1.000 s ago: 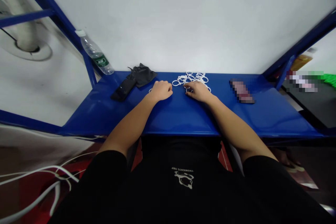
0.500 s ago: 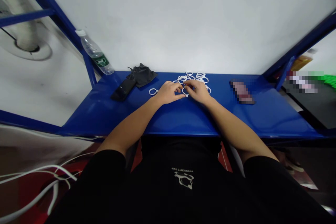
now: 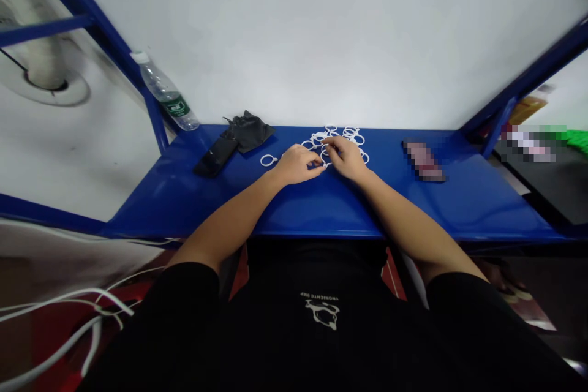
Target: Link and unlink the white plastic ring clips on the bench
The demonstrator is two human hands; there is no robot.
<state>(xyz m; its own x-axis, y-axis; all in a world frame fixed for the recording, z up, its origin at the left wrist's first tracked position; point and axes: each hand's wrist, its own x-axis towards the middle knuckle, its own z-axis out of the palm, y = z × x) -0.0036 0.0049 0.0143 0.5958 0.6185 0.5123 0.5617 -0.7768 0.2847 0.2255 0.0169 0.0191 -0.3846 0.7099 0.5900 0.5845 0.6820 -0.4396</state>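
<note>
A white plastic ring (image 3: 323,158) with a small eyelet, which looks like a curtain ring, is between my two hands. My left hand (image 3: 298,164) is closed, with its thumb and fingertips pinching the ring near its lower end. My right hand (image 3: 345,158) grips the same ring from the other side, fingers curled and thumb bent in. Just behind the hands lies a loose pile of similar white rings (image 3: 353,134), partly hidden by my fingers. A single white ring (image 3: 267,160) rests on the blue tabletop (image 3: 316,211), left of my left hand.
A black phone (image 3: 215,156) and a crumpled black bag (image 3: 250,132) lie to the left. A clear bottle (image 3: 166,93) leans by the blue frame. Toward the right is a blurred-out phone-like object (image 3: 423,160). A white wall (image 3: 312,43) closes off the back.
My left hand has moved right, from beside the single ring to my right hand. It now pinches the ring that my right hand brought forward from the pile.
</note>
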